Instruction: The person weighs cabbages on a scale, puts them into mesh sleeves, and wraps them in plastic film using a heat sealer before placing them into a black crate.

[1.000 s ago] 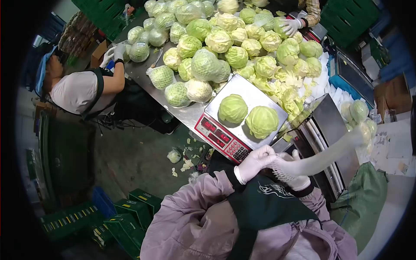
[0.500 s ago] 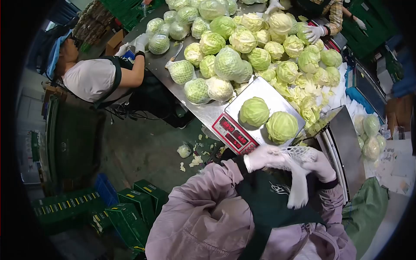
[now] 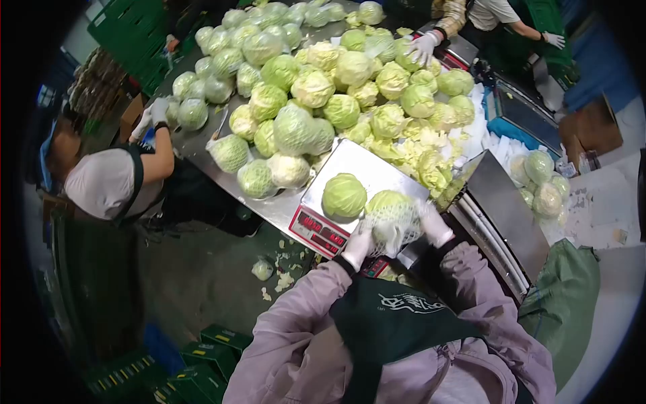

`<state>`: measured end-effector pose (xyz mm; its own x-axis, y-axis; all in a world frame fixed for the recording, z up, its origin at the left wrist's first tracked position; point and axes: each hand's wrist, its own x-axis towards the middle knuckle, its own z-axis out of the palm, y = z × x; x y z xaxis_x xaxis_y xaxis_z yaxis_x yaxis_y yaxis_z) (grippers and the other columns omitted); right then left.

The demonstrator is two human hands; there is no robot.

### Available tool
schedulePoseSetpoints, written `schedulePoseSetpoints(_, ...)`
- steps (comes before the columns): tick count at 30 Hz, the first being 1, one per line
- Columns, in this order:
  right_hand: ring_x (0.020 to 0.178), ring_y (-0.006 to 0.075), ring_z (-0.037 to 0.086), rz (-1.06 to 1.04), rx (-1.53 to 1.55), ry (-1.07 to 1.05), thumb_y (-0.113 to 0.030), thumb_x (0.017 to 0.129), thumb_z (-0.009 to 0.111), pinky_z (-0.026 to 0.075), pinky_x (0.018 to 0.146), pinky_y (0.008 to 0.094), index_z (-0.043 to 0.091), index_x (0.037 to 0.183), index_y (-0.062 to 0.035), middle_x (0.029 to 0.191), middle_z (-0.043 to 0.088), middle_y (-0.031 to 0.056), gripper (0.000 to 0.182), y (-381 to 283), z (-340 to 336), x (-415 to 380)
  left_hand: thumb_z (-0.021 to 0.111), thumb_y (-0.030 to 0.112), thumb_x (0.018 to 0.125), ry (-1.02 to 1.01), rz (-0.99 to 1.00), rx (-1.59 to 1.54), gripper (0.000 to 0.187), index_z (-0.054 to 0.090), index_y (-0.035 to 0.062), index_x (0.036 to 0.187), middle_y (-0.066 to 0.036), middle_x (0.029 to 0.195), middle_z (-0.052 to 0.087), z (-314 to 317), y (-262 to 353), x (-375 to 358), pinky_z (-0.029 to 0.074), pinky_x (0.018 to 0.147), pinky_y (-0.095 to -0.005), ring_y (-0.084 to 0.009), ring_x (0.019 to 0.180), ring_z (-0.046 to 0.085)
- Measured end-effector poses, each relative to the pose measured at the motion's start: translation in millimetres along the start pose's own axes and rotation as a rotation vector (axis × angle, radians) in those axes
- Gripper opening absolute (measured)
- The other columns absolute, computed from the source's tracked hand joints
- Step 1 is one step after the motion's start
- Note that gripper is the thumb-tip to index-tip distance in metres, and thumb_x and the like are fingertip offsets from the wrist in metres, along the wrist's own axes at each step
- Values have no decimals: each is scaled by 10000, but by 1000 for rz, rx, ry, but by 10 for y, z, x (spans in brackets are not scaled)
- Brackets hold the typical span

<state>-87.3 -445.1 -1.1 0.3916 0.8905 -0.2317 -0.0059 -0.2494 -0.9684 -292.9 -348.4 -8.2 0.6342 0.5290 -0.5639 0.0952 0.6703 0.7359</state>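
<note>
On the metal plate of a weighing scale (image 3: 350, 160) sit two trimmed cabbages. The left cabbage (image 3: 344, 195) is bare. A white foam net sleeve (image 3: 397, 232) is partly drawn over the right cabbage (image 3: 389, 200), its loose end bunched toward me. My left hand (image 3: 358, 245), in a white glove, grips the net's left side beside the cabbage. On the opposite side, my gloved right hand (image 3: 435, 225) holds the net's edge; some of its fingers are hidden behind the mesh. The scale's red display panel (image 3: 316, 230) is lit at the left.
Many cabbages (image 3: 313, 87), some netted or bagged, cover the metal table beyond the scale. Loose leaves (image 3: 431, 165) lie to its right, near a metal roller stand (image 3: 501, 225). One co-worker (image 3: 104, 172) stands at the left; another's gloved hand (image 3: 424, 48) touches cabbages at the back.
Both hands have moved forward from my chest to the scale and spread apart. The net, previously hanging between them, is now over the right cabbage. The view has shifted.
</note>
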Motion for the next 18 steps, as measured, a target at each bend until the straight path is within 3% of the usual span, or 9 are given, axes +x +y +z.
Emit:
schedulePoseSetpoints(1, 1064, 188, 554, -14, 61, 2, -307, 989, 438, 423, 956, 330, 542, 1214, 19, 1163, 606, 105, 409, 10, 17, -109, 455, 209, 986, -45, 20, -34, 369, 444, -10, 1283, -88, 1163, 568, -63, -74, -21, 424, 912, -276, -148, 1041, 524)
schedulePoseSetpoints(3, 1020, 141, 561, 86, 232, -59, -408, 957, 464, 452, 910, 304, 534, 1188, 38, 1118, 600, 61, 507, -601, 127, -503, 463, 185, 979, -170, 182, 79, 395, 410, -5, 1321, -100, 1195, 553, -181, -183, -113, 403, 965, -292, -148, 1104, 508)
schedulePoseSetpoints(5, 976, 126, 570, 10, -19, -209, -371, 952, 502, 459, 876, 277, 536, 1155, 37, 1075, 604, 67, 457, -827, 90, -718, 469, 381, 969, -394, 290, -178, 597, 287, 43, 1425, -121, 1379, 423, -109, -83, -310, 352, 1064, -350, -208, 1262, 429)
schedulePoseSetpoints(7, 951, 118, 580, 115, -97, -280, -266, 965, 502, 466, 839, 276, 562, 1122, 37, 1035, 621, 63, 346, -914, 83, -906, 385, 477, 972, -615, -161, -488, 662, 248, 35, 1445, -128, 1435, 374, -89, 149, -455, 346, 1077, -376, -245, 1283, 422)
schedulePoseSetpoints(8, 806, 130, 613, 127, -119, -120, -172, 931, 535, 484, 727, 264, 641, 970, 10, 849, 651, 45, 214, -993, 138, -979, 321, 473, 986, -696, -56, -630, 638, 299, 7, 1422, -141, 1404, 426, 4, 243, -501, 358, 1070, -386, -254, 1248, 464)
schedulePoseSetpoints(11, 713, 107, 598, 123, 132, 143, -136, 915, 544, 472, 657, 244, 656, 877, 18, 764, 641, 34, 194, -1473, 197, -1095, 309, 436, 996, -600, -231, -564, 605, 353, -22, 1389, -156, 1361, 472, 16, 371, -468, 364, 1063, -383, -258, 1223, 489)
schedulePoseSetpoints(13, 632, 102, 570, 114, 139, 155, -102, 896, 534, 454, 602, 225, 658, 942, 37, 736, 632, 13, 192, -1505, 93, -977, 308, 363, 999, -645, -323, -605, 539, 395, -28, 1360, -162, 1350, 481, 21, 386, -390, 371, 1056, -385, -267, 1220, 490)
schedulePoseSetpoints(15, 728, 122, 598, 311, 349, 177, -112, 923, 494, 475, 701, 235, 656, 988, 32, 767, 632, 14, 226, -1022, 10, -861, 312, 283, 990, -424, -406, -704, 478, 427, -36, 1327, -169, 1319, 505, 105, 447, -330, 375, 1055, -391, -277, 1207, 499)
schedulePoseSetpoints(18, 1109, 174, 543, 363, 732, 18, -213, 964, 490, 436, 949, 312, 512, 1251, 10, 1243, 563, 106, 363, -641, 173, -921, 365, 205, 971, -551, -247, -654, 405, 474, -35, 1277, -166, 1260, 550, 233, 633, -262, 397, 1034, -398, -270, 1169, 529)
